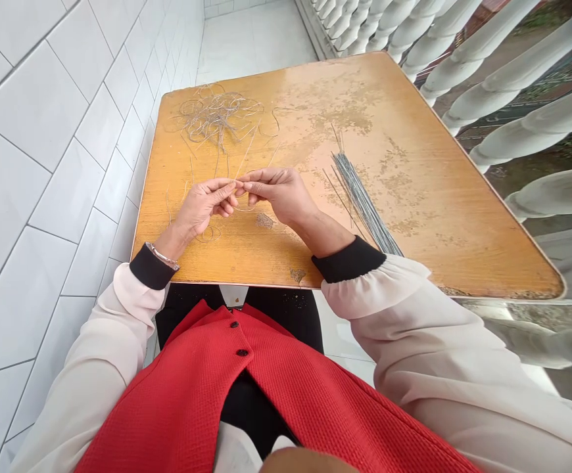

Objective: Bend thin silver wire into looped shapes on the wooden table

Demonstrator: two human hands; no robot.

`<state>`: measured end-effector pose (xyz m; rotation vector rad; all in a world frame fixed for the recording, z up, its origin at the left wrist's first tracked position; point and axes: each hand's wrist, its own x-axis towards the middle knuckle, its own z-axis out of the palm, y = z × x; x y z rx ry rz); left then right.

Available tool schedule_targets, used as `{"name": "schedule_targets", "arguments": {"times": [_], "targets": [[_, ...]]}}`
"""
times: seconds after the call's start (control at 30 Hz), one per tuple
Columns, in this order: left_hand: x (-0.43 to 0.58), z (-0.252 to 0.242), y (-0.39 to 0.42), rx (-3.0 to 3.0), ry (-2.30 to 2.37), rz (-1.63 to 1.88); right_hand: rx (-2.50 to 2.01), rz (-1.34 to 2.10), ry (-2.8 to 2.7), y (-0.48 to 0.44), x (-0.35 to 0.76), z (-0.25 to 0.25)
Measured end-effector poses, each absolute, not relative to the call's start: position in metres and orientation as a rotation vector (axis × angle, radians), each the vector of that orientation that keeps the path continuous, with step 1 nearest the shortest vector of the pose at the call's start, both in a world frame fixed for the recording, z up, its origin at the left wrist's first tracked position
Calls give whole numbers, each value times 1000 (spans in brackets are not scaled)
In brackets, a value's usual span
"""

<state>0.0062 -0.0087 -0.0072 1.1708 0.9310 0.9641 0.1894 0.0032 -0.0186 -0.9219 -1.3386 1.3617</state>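
My left hand (210, 202) and my right hand (276, 190) meet over the near left part of the table. Thumb and forefinger of each pinch a thin wire (247, 150), which rises away from the fingertips toward the far side. Beyond them lies a loose tangle of thin wire (219, 115), with loops spreading outward and a few strands reaching toward my hands. To the right of my right hand a bundle of straight grey wires (362, 197) lies slanted, partly hidden by my right sleeve. A few single wires stick out beside it.
The worn wooden table (429, 177) has flaked patches on its top. A white tiled wall (69, 157) runs close along the left. White balusters (503, 85) line the right side, and pale floor (256, 39) shows beyond the table.
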Motion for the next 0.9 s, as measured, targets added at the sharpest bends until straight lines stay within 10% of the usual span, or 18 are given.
{"name": "schedule_targets", "arguments": {"times": [0.47, 0.9], "targets": [[4, -7, -5, 1014, 941, 1007, -951, 1664, -917, -3, 182, -13], [2, -7, -5, 1180, 922, 850, -1027, 1178, -1505, 6, 187, -16]]}}
